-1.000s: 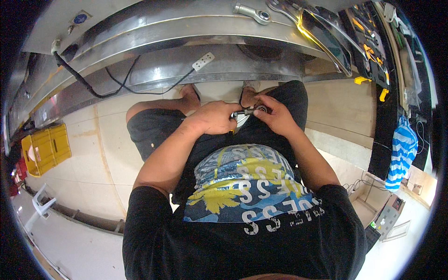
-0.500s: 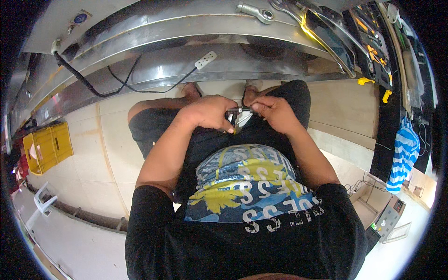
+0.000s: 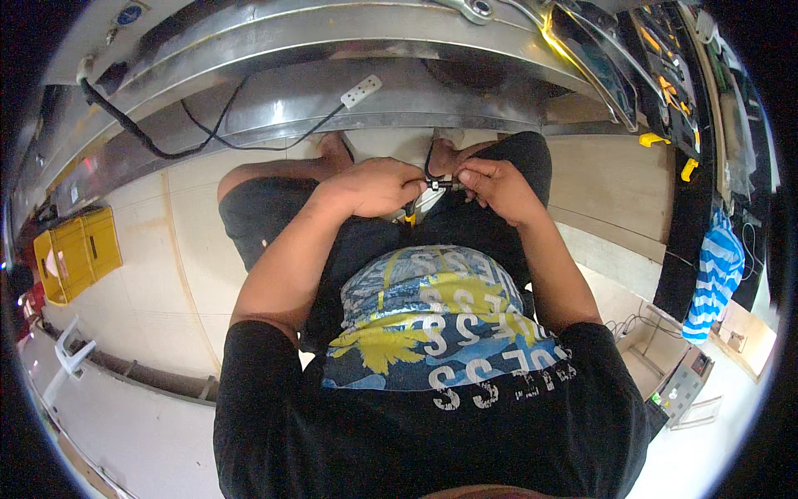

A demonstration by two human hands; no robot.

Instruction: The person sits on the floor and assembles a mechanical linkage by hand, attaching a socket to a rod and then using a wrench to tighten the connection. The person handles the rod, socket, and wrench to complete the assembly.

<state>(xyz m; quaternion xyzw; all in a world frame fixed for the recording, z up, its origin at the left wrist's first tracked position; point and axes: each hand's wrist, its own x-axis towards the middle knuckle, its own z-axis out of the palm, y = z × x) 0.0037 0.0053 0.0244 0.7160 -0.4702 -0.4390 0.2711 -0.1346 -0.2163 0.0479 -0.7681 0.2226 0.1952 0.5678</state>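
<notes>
Between my two hands, above my lap, is a small dark rod-like piece with a silver collar (image 3: 435, 185). My left hand (image 3: 376, 190) is closed around its left end, the thumb and fingers pinching it. At its right end, my right hand (image 3: 497, 185) grips it between thumb and bent fingers. Just below my left fingers a yellow-and-black end (image 3: 410, 218) sticks out, perhaps part of a tool; the rest is hidden by the hand. A pale, shiny piece shows behind the rod, too small to make out.
In front runs a metal bench (image 3: 274, 50) with a white power strip (image 3: 362, 91) and black cord below. A ratchet-like tool (image 3: 476, 8) lies on top. Tools with orange parts (image 3: 669, 91) sit at right, above a blue-striped cloth (image 3: 716, 266). A yellow crate (image 3: 79, 254) stands left.
The whole view has shifted slightly. My left fingers have drawn in closer around the dark piece, and more of the yellow-and-black end shows below. My right fingers have changed their grip.
</notes>
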